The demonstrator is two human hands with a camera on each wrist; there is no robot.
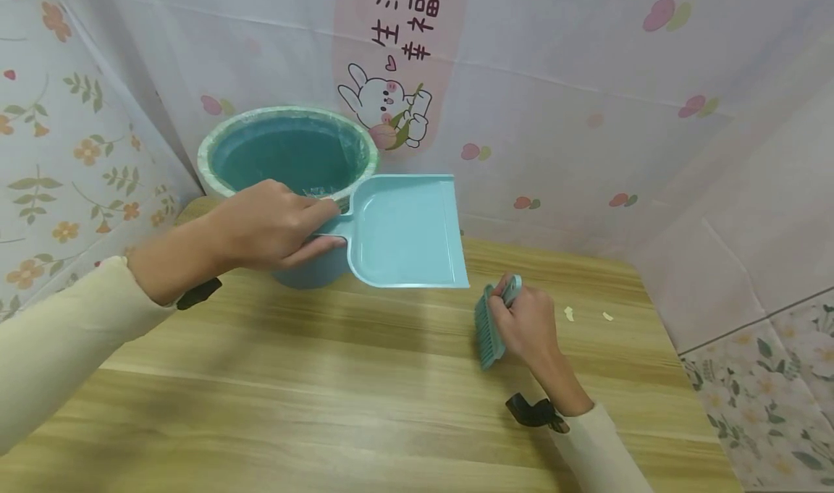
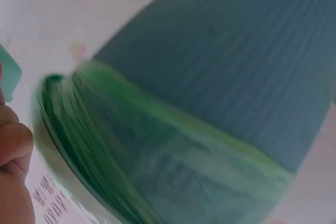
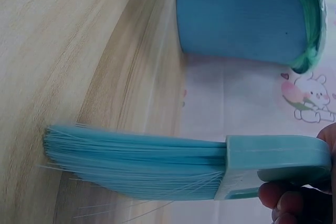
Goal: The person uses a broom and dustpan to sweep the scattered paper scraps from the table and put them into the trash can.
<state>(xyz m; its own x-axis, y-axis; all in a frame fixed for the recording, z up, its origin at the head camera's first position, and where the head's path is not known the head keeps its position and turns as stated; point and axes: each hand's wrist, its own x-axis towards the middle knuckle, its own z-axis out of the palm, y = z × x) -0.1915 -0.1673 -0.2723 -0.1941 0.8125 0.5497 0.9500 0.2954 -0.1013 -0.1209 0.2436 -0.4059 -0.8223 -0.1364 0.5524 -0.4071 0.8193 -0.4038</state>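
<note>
My left hand [image 1: 276, 225] grips the short handle of a light-blue dustpan [image 1: 410, 232], held up beside the rim of a blue trash bin [image 1: 313, 268]. The pan's tray looks bare and its straight edge points right. A pale green bag lines the bin and folds over its rim, as the left wrist view also shows. Lower on the right, my right hand [image 1: 528, 323] holds a teal hand brush [image 1: 487, 330] by its handle. In the right wrist view the brush's long bristles [image 3: 136, 163] reach down to the wooden tabletop.
Two small pale scraps, one a paper-like bit [image 1: 569, 313] and the other a thinner piece [image 1: 608, 316], lie on the wooden table [image 1: 326, 406] right of the brush. A printed cloth [image 1: 521, 116] with a cartoon rabbit hangs behind the table. Floral cloth covers the left side.
</note>
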